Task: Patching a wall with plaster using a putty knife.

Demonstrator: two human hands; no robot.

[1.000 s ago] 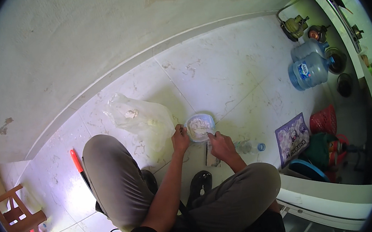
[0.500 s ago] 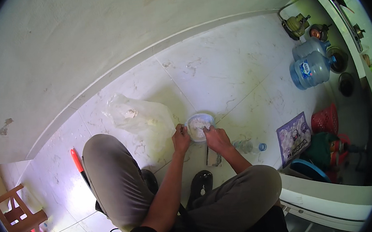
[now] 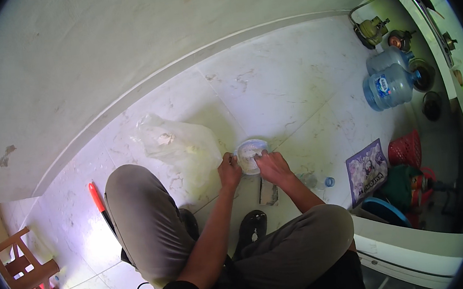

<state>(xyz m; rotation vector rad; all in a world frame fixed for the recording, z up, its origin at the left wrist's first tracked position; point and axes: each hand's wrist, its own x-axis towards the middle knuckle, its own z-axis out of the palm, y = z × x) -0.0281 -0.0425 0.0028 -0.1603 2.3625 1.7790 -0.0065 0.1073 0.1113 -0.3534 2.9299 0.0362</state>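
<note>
A small pale-blue bowl [image 3: 252,142] stands on the tiled floor between my hands, with a whitish powdery or pasty stuff [image 3: 248,153] in it. My left hand [image 3: 229,171] is closed on the bowl's left rim. Over the bowl's right side, my right hand [image 3: 273,168] has its fingers curled down toward the stuff; whatever they hold is hidden. Just below the bowl lies a flat grey-and-dark rectangular piece [image 3: 268,192]. A clear plastic bottle [image 3: 309,180] with a blue cap lies beside my right forearm.
Left of the bowl sits a translucent plastic bag [image 3: 178,144]. An orange-and-black tool [image 3: 97,199] lies beyond my left knee, near a brown stool [image 3: 25,270]. To the right are big blue water jugs [image 3: 390,88], a purple printed package [image 3: 366,170] and a red basket [image 3: 405,149].
My right hand has shifted slightly within the bowl toward its right side, and more of the whitish stuff shows. My left hand stays at the rim. The whole view has moved a little.
</note>
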